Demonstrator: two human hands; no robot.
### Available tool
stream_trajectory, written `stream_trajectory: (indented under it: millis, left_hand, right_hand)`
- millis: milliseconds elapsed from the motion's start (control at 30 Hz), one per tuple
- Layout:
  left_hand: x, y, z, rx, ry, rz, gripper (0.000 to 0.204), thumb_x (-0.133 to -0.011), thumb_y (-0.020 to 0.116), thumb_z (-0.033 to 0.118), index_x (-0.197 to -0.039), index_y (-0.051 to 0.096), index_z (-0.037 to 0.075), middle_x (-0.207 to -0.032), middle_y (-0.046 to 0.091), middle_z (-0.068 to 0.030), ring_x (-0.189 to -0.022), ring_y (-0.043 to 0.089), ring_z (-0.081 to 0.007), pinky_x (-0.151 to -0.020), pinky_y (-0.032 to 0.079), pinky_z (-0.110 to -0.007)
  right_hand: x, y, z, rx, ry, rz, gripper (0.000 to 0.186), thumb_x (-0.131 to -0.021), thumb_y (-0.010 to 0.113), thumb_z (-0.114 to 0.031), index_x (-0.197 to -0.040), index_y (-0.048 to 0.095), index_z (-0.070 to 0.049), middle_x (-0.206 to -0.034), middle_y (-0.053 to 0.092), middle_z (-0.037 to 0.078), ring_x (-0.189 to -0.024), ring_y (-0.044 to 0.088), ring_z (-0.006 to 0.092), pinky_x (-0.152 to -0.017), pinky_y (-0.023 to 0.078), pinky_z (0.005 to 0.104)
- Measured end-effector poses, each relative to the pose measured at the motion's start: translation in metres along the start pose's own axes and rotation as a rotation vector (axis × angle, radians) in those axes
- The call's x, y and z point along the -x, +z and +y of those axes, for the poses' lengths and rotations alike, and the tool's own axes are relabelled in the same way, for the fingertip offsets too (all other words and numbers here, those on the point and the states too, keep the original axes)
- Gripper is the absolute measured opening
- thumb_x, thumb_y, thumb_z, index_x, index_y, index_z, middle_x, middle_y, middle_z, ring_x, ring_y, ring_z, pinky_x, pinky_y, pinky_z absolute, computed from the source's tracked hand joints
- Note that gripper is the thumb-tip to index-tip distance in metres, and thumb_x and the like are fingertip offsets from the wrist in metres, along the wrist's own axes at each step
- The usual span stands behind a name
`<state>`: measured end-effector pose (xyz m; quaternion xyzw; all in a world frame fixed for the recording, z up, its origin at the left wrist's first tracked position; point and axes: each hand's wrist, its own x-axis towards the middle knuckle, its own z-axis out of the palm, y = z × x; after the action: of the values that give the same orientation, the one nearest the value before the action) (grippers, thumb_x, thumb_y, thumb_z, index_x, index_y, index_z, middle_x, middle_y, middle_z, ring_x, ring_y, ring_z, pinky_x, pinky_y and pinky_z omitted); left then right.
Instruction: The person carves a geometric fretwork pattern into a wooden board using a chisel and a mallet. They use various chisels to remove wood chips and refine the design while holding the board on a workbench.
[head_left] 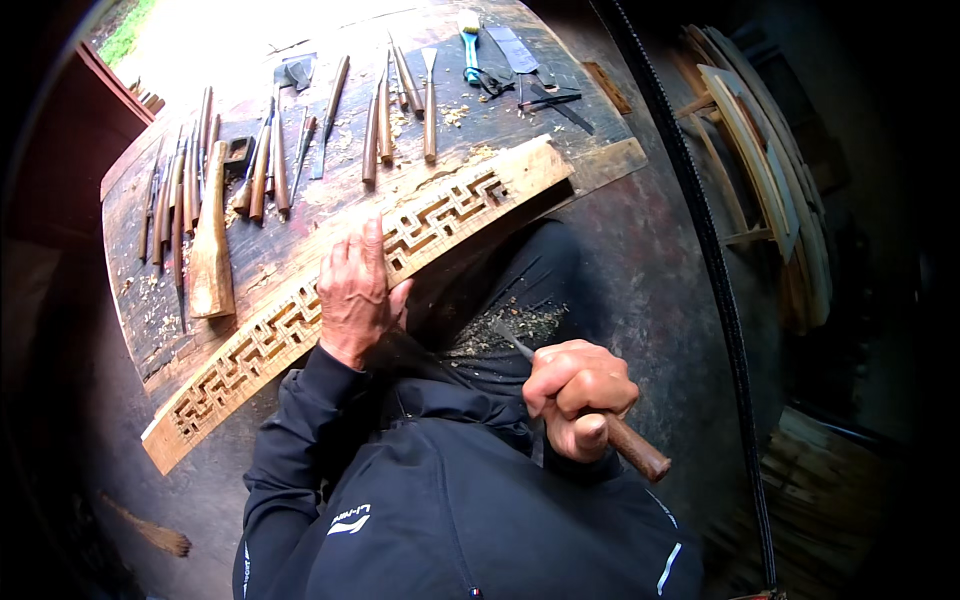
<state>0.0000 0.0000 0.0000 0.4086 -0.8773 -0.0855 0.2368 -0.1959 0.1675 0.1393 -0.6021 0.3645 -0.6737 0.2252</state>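
Note:
A long wooden board lies slantwise along the near edge of the bench, with an angular lattice pattern cut through its middle. My left hand rests on the board's centre, fingers stretched over the carving and thumb by the near edge; it hides part of the pattern. Off the board, in front of my body at the right, my right hand is wrapped round a chisel. The brown handle sticks out below the fist, and the thin metal blade points up and left over my lap, apart from the board.
Several chisels and a wooden mallet lie on the worn bench. A blue-handled brush and a flat blade are at the far right. Wood chips cover my lap. A dark strap crosses the right side.

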Motion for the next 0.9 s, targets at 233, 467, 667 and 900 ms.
stream_trajectory:
  millis: [233, 467, 667, 900]
  left_hand:
    - [0.027, -0.035, -0.04, 0.058, -0.015, 0.011, 0.127, -0.072, 0.099, 0.028, -0.175, 0.031, -0.003, -0.153, 0.061, -0.0277, -0.136, 0.061, -0.0467, -0.115, 0.05, -0.053]
    - [0.028, -0.046, -0.023, 0.008, 0.08, 0.157, 0.103, -0.081, 0.099, 0.046, -0.161, 0.055, -0.001, -0.132, 0.075, -0.0212, -0.117, 0.072, -0.0419, -0.103, 0.057, -0.052]
    - [0.013, -0.034, 0.02, 0.285, 0.395, 0.179, 0.054, -0.093, 0.095, 0.026, -0.134, 0.076, -0.004, -0.093, 0.08, -0.0111, -0.073, 0.077, -0.0196, -0.063, 0.06, -0.032]
    - [-0.017, -0.003, 0.03, 0.324, 0.448, 0.135, 0.05, -0.09, 0.084, 0.009, -0.137, 0.075, -0.006, -0.099, 0.08, -0.0143, -0.084, 0.08, -0.0239, -0.07, 0.062, -0.034]
  right_hand:
    - [0.004, 0.018, 0.02, -0.135, -0.122, -0.158, 0.066, -0.116, 0.063, -0.049, -0.067, 0.048, -0.007, -0.064, 0.068, 0.012, -0.037, 0.048, 0.0135, -0.037, 0.037, 0.0286]
    - [-0.019, 0.009, 0.055, -0.083, -0.299, -0.204, 0.063, -0.113, 0.068, -0.053, -0.073, 0.054, -0.007, -0.065, 0.071, 0.011, -0.044, 0.061, 0.0163, -0.041, 0.042, 0.0288]
    - [-0.027, 0.0, 0.078, -0.21, -0.186, -0.305, 0.052, -0.094, 0.09, -0.039, -0.073, 0.058, -0.004, -0.091, 0.078, 0.022, -0.058, 0.069, 0.0253, -0.05, 0.047, 0.0348]
    - [-0.026, 0.012, 0.096, -0.35, -0.144, -0.063, 0.076, -0.103, 0.082, -0.057, -0.061, 0.053, 0.0, -0.078, 0.075, 0.026, -0.049, 0.067, 0.0245, -0.041, 0.041, 0.0302]
